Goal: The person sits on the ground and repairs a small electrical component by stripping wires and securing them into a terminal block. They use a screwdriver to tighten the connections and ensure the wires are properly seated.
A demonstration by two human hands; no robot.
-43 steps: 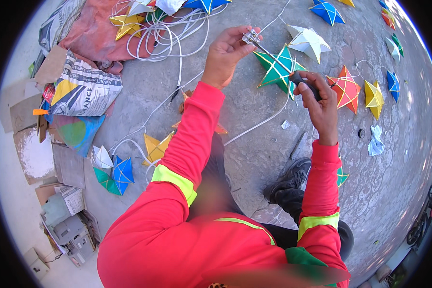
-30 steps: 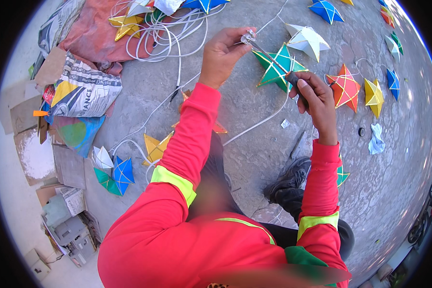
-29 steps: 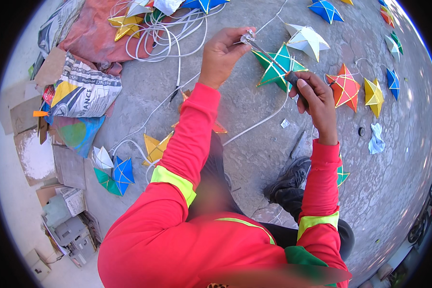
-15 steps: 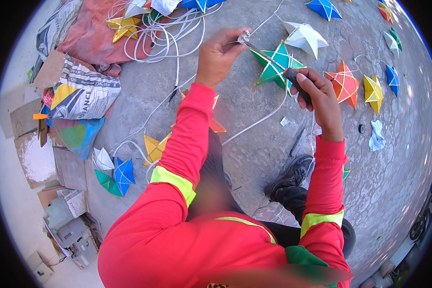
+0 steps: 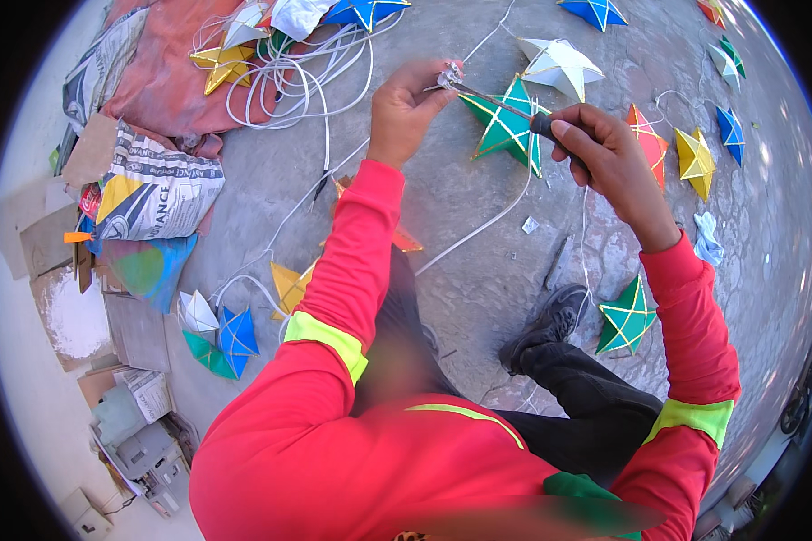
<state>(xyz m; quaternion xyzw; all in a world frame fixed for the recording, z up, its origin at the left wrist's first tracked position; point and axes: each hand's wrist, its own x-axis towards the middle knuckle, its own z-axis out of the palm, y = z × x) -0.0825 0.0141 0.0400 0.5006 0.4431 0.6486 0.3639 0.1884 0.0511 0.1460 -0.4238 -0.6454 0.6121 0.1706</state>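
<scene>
My left hand (image 5: 401,115) pinches a small whitish fitting (image 5: 450,76) with a thin white cord by it; its exact kind is too small to tell. A screwdriver (image 5: 542,124) with a dark handle is gripped in my right hand (image 5: 606,155). Its metal shaft points left, and the tip meets the fitting. Below the shaft lies a green star lantern (image 5: 499,135) with gold edging, and a white star lantern (image 5: 559,67) sits just beyond it. A red star lantern (image 5: 645,144) is partly hidden behind my right hand.
Coiled white cord (image 5: 311,90) and a yellow star (image 5: 223,65) lie at the far left, near a printed sack (image 5: 167,185). Blue (image 5: 237,338) and yellow (image 5: 696,160) stars are strung along the concrete. Another green star (image 5: 626,316) lies right of my shoe (image 5: 546,325).
My right elbow has swung outward to the right and the wrist has turned, the screwdriver still in hand. The green star by my right forearm has come into view. My left hand keeps its pinch.
</scene>
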